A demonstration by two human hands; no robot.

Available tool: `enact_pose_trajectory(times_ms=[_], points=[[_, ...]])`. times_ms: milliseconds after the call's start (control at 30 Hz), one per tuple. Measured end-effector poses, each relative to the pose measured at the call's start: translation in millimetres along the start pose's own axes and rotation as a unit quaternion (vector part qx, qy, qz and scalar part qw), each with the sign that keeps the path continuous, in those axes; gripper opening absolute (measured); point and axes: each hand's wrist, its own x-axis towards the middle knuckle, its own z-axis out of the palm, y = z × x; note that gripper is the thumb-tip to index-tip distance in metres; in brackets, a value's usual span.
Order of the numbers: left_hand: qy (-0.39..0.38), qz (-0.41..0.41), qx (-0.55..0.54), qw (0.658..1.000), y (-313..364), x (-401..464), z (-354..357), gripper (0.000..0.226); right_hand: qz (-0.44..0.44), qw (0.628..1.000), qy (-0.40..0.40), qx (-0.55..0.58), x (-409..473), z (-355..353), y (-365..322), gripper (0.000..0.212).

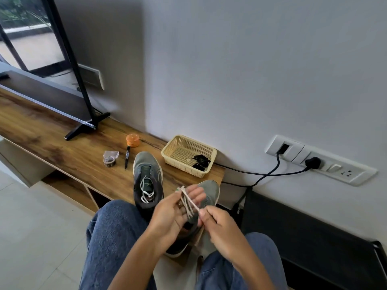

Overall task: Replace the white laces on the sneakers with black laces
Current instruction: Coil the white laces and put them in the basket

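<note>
- Head view, looking down over denim-clad knees [113,233] toward a wooden shelf [62,147] against a grey wall.
- Left hand [176,214]: palm up, fingers spread and fairly straight; a white lace [188,203] is wound in several turns across those fingers. One end of the lace sticks up past the fingertips.
- Right hand [219,229]: fingers curled, pinching the other end of that same lace between thumb and forefinger, just beside the left palm. The strand between the two hands looks taut.
- Right-side sneaker [206,197], grey, lies directly beneath the hands at the shelf edge; mostly hidden by them, so its eyelets cannot be read.
- Left-side sneaker [147,174], grey with dark collar, stands on the shelf toe pointing away; a white lace remains in it [146,190], loose, threaded only through the eyelets nearest the opening.
- Black laces [201,161] sit bundled in the near right corner of a cream plastic basket [178,143], which stands on the shelf just right of the left-side sneaker.
- Also on the shelf, left of the sneakers: black marker [127,156], orange-lidded jar [132,140], small clear tape roll [110,159].
- TV stand leg [83,126] further left.
- Wall socket strip [320,160] at right, with a black plug [313,162] and cable trailing down.
</note>
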Motion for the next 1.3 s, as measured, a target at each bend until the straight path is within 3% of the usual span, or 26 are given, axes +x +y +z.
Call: enact_pose_trajectory(times_ms=[67,133,233,300,367,433,500,567,633,700,833,933,1033,1133,1300], points=[[-0.022,-0.02,-0.104,0.994,7.7,-1.8,-2.4,0.038,0.034,0.998,-0.012,0.044,-1.2,5.3,10.6,0.036],[-0.064,-0.054,-0.092,0.992,12.5,-8.4,-3.9,0.038,0.06,0.995,-0.001,0.079,1.0,7.0,18.8,0.035],[-0.141,-0.09,0.115,0.979,13.5,-16.1,-7.6,0.041,0.047,0.996,0.055,0.059,8.3,1.3,18.8,0.037],[-0.182,-0.113,0.271,0.938,8.8,-18.1,-10.6,0.043,0.023,0.995,0.077,0.052,10.1,-4.6,11.6,0.035],[-0.166,-0.104,0.356,0.914,3.1,-17.6,-9.9,0.041,0.004,0.996,0.083,0.023,7.2,-7.0,3.6,0.033],[-0.095,-0.032,0.4,0.911,-5.4,-15.5,-7.4,0.038,-0.01,0.997,0.074,-0.013,2.7,-4.7,0.0,0.033],[-0.001,0.032,0.315,0.949,-10.7,-12.2,-5.3,0.035,-0.019,0.998,0.05,-0.023,-2.2,1.4,-1.3,0.033],[0.031,0.027,0.097,0.994,-9.3,-6.6,-3.1,0.039,-0.012,1.0,0.015,-0.019,-6.0,10.5,2.7,0.033],[0.017,0.0,-0.103,0.994,-1.5,-4.3,-4.0,0.041,0.021,1.0,-0.013,-0.017,-7.2,19.1,12.1,0.035],[-0.005,-0.038,-0.155,0.987,4.3,-6.6,-7.4,0.043,0.058,0.998,-0.016,-0.001,-5.6,22.0,22.1,0.037],[-0.065,-0.092,0.014,0.994,2.4,-15.0,-12.8,0.051,0.059,0.997,0.053,-0.009,6.8,9.5,27.7,0.033],[-0.066,-0.099,0.178,0.977,-3.0,-18.3,-8.8,0.046,0.013,0.994,0.104,-0.036,12.2,0.8,18.0,0.032],[-0.052,-0.1,0.271,0.956,-8.5,-17.9,-4.8,0.044,-0.039,0.987,0.146,-0.047,10.9,-5.8,6.6,0.03],[-0.029,-0.095,0.313,0.945,-16.1,-17.2,-3.6,0.044,-0.08,0.983,0.156,-0.048,7.4,-7.0,-1.6,0.025],[0.012,-0.089,0.284,0.955,-25.1,-15.9,-6.5,0.042,-0.077,0.989,0.119,-0.045,7.9,3.0,2.5,0.024]])
